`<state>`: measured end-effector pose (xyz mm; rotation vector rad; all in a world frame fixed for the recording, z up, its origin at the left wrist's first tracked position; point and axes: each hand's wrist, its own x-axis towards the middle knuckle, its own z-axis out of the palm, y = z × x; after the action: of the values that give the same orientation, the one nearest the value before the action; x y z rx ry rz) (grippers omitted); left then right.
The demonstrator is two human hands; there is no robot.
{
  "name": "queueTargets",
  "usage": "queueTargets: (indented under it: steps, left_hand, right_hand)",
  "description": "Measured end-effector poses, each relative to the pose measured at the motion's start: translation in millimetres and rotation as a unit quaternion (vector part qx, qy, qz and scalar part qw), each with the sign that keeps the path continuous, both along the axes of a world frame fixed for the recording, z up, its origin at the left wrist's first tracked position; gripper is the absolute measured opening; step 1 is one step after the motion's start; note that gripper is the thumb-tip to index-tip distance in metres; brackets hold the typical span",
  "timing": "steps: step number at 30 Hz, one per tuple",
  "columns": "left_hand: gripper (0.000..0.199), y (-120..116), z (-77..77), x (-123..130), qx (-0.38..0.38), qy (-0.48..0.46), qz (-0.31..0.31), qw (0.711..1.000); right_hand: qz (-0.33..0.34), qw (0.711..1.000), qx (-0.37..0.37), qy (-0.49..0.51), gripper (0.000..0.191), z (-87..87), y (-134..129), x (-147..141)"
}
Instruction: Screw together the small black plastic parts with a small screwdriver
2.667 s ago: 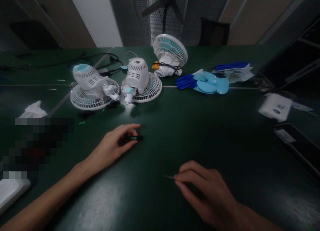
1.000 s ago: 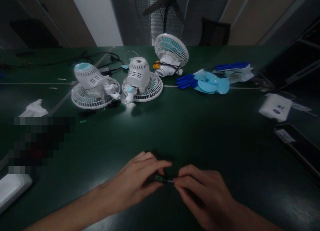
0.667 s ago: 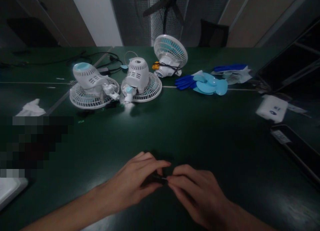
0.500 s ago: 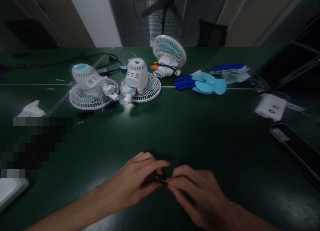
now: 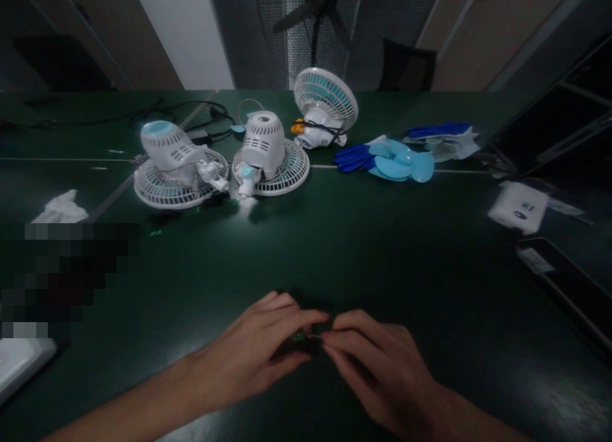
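Near the front edge of the green table (image 5: pixel 363 257), my left hand (image 5: pixel 272 343) curves around a small dark piece (image 5: pixel 299 336), its thumb and index finger apart at the tips. Much of that piece is hidden by the fingers, and its kind is too small to tell. Close on its right, my right hand (image 5: pixel 377 359) pinches a thin, light pin-like part (image 5: pixel 315 335) between thumb and index finger. This part points left toward the dark piece; whether they are joined cannot be made out.
Two white fans (image 5: pixel 179 174) (image 5: pixel 272 161) lie face down at the back left; a third fan (image 5: pixel 325 104) stands behind. Light blue blades (image 5: pixel 401 161) and blue gloves (image 5: pixel 352 157) lie right of them. A white box (image 5: pixel 519 206) and black tray (image 5: pixel 568 282) are at right.
My right fingertips and the thin part have shifted slightly up. My left thumb and index finger look a little wider apart. The view has moved slightly.
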<state>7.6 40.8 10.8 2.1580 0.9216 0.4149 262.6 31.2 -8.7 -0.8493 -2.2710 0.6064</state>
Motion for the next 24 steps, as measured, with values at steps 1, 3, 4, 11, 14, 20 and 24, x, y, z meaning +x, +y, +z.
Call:
queueTargets:
  steps: [1, 3, 4, 11, 14, 20, 24]
  left_hand:
    - [0.054, 0.0, -0.1, 0.0, -0.002, 0.0, -0.001, 1.0]
    - [0.055, -0.1, -0.2, 0.0, -0.004, -0.002, -0.001, 1.0]
    - [0.055, -0.2, -0.1, 0.0, -0.005, -0.004, -0.001, 1.0]
    - [0.055, -0.2, 0.2, 0.8, -0.004, -0.002, 0.002, 1.0]
    - [0.055, -0.5, -0.3, -0.4, -0.003, -0.011, 0.005, 1.0]
    - [0.06, -1.0, 1.1, -7.1, -0.038, -0.035, -0.006, 0.999]
    - [0.053, 16.6, -2.7, -30.6, -0.016, -0.005, 0.036, 0.999]
  right_hand:
    - [-0.001, 1.0, 0.005, 0.001, 0.017, 1.1, -0.5, 0.7]
    - [0.009, 1.0, 0.021, -0.004, 0.018, 3.3, -0.9, 1.5]
    - [0.016, 0.999, 0.028, -0.009, 0.019, 3.8, -0.7, 1.4]
    - [-0.004, 0.999, 0.036, -0.009, 0.019, -0.7, 2.6, -2.4]
    - [0.003, 0.999, 0.032, -0.003, 0.018, 0.9, 1.0, 0.6]
    - [0.022, 0.999, 0.038, -0.007, 0.017, 3.5, -1.6, 8.7]
    - [0.021, 1.0, 0.008, -0.002, 0.016, 2.6, -0.8, 11.3]
